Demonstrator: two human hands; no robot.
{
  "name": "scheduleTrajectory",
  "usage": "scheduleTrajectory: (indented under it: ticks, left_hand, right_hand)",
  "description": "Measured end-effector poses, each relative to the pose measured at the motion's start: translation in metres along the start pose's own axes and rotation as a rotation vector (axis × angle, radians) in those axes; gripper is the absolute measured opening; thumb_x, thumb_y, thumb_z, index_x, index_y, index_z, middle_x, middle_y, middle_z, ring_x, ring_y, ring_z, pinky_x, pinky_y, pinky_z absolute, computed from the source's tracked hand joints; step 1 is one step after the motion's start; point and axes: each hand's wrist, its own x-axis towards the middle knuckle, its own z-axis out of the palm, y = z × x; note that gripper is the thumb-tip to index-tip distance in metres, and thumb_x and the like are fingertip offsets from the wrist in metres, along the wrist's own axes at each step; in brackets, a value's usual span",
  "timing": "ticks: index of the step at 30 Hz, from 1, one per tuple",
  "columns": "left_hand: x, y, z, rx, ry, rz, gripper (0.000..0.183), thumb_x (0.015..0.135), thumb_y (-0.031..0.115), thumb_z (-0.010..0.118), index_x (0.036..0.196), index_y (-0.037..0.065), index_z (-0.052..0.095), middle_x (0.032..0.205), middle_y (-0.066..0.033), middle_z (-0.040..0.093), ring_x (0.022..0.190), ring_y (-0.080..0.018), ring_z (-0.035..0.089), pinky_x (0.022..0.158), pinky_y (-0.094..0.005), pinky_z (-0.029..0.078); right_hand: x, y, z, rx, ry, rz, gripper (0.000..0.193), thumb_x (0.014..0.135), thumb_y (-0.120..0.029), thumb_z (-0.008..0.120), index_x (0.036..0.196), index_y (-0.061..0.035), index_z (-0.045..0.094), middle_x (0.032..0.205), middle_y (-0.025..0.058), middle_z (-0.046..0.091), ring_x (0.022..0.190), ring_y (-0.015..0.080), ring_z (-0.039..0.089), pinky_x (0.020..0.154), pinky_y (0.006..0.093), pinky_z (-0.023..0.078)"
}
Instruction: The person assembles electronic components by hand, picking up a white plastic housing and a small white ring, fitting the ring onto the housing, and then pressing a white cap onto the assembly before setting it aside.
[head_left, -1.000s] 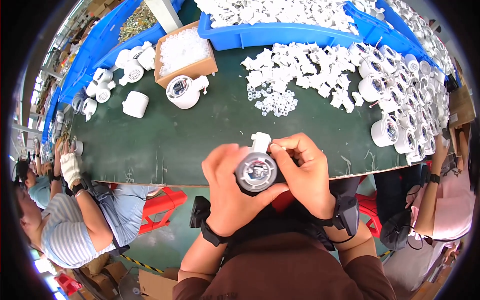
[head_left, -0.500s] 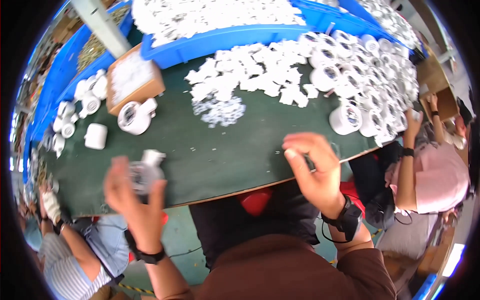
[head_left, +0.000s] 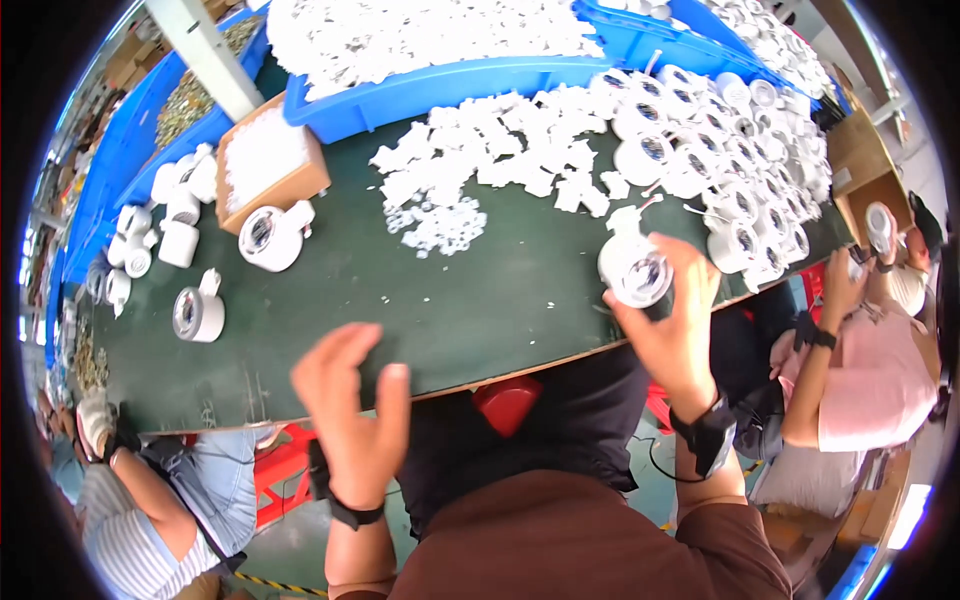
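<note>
My right hand grips a white cylindrical spotlight, thumb at its near side and fingers at its right. A small white bracket sticks up from the far side of that spotlight, and its shiny round lens faces up. My left hand is over the table's near edge, fingers and thumb apart, holding nothing. Beyond it to the left, another spotlight lies on its side with its bracket pointing away. A larger white spotlight rests by the cardboard box.
Many spotlights crowd the right side. White plastic brackets and small clear pieces lie mid-table on the green top. A blue bin and a cardboard box stand behind. People sit at both sides.
My left hand has let go of a spotlight, now lying at the left, and moved right. My right hand, empty before, has taken hold of a spotlight from the right-hand group.
</note>
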Motion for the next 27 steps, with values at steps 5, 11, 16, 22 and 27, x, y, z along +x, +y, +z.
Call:
scheduleTrajectory:
  ticks: [5,11,16,22,27]
  left_hand:
    - [0.009,0.042,0.027,-0.46,-0.139,0.024,0.056,0.094,0.013,0.069,0.143,-0.003,0.049,0.139,-0.0226,0.052,0.128,-0.0366,0.049,0.112,-0.0434,0.037]
    - [0.017,0.042,0.042,-0.54,-0.006,0.042,0.042,0.096,0.013,0.062,0.133,-0.002,0.049,0.133,-0.0242,0.051,0.122,-0.0398,0.048,0.105,-0.0487,0.04]
    - [0.021,0.045,0.033,-0.372,-0.043,0.083,0.03,0.093,0.007,0.06,0.123,0.0,0.058,0.128,-0.0204,0.053,0.116,-0.036,0.052,0.1,-0.0444,0.043]
    - [0.025,0.045,0.029,-0.339,-0.008,0.046,0.018,0.09,0.003,0.057,0.108,0.0,0.061,0.11,-0.0167,0.063,0.102,-0.0352,0.059,0.09,-0.0431,0.048]
    - [0.028,0.046,0.029,-0.406,0.029,-0.008,0.012,0.093,0.002,0.053,0.101,-0.002,0.061,0.102,-0.0174,0.066,0.09,-0.0355,0.063,0.083,-0.0423,0.051]
  right_hand:
    - [-0.019,-0.068,0.028,0.539,-0.105,-0.089,0.067,0.074,0.009,0.079,0.135,-0.0043,0.056,0.134,0.0209,0.056,0.122,0.0392,0.059,0.096,0.0405,0.054]
    - [-0.019,-0.096,0.033,0.997,-0.52,0.054,0.061,0.084,0.014,0.064,0.141,0.0003,0.046,0.139,0.0164,0.054,0.123,0.0241,0.057,0.103,0.0372,0.048]
    - [0.013,-0.097,0.035,1.481,-0.584,0.511,0.036,0.101,-0.01,0.066,0.135,-0.0024,0.057,0.113,0.0047,0.061,0.104,0.0115,0.056,0.092,0.0287,0.047]
    - [0.012,-0.103,0.043,1.511,-0.476,0.452,0.012,0.1,0.0,0.064,0.111,0.0022,0.067,0.098,0.0065,0.069,0.088,0.012,0.065,0.08,0.0268,0.055]
    - [0.003,-0.104,0.045,1.153,-0.358,0.192,0.018,0.097,0.009,0.064,0.113,0.0026,0.066,0.108,0.0083,0.067,0.095,0.0129,0.068,0.085,0.0271,0.057]
